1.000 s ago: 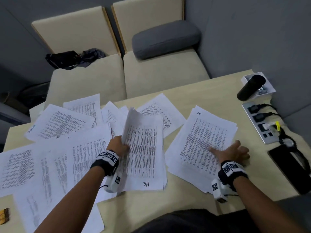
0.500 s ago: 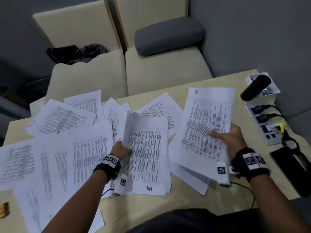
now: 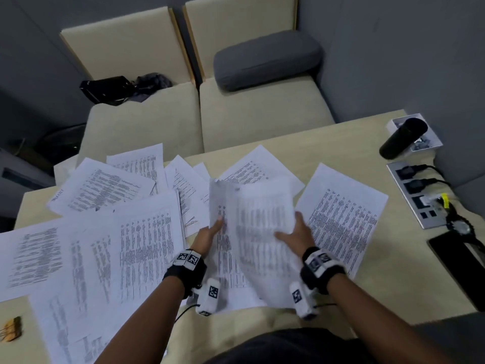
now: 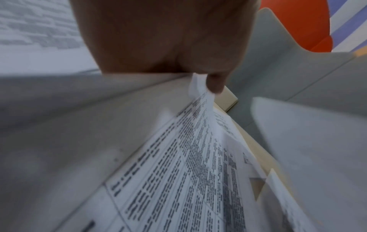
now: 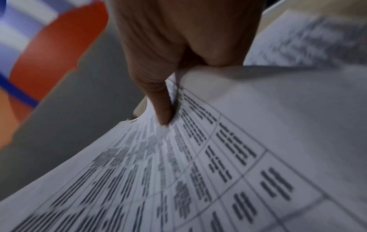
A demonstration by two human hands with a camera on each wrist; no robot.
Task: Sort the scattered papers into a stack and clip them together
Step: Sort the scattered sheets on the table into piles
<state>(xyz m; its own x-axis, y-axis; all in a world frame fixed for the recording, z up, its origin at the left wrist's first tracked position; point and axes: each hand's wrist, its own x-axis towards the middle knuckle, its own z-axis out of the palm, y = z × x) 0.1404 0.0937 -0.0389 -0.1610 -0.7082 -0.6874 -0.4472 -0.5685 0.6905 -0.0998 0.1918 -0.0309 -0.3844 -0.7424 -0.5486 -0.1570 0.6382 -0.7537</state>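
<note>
Printed white papers (image 3: 136, 240) lie scattered across the beige table (image 3: 393, 292). In the middle, my left hand (image 3: 210, 231) grips the left edge of a small stack (image 3: 225, 261), its sheets lifted on that side. My right hand (image 3: 296, 233) pinches a blurred sheet (image 3: 262, 227), thumb on top, and holds it over that stack. In the left wrist view the left hand (image 4: 214, 84) holds the paper edge (image 4: 198, 119). In the right wrist view the right hand (image 5: 166, 109) has its thumb pressed on the printed sheet (image 5: 198, 172). More sheets (image 3: 341, 216) remain at the right.
A power strip (image 3: 417, 193) with plugged cables, a black cylinder (image 3: 401, 137), a watch and a dark phone (image 3: 462, 269) line the table's right side. Some gold binder clips (image 3: 11, 329) sit at the front left edge. A beige sofa (image 3: 236, 114) stands behind the table.
My right hand picked a sheet off the right pile, lifted it and carried it left over the stack that my left hand holds. The left hand stayed on that stack.
</note>
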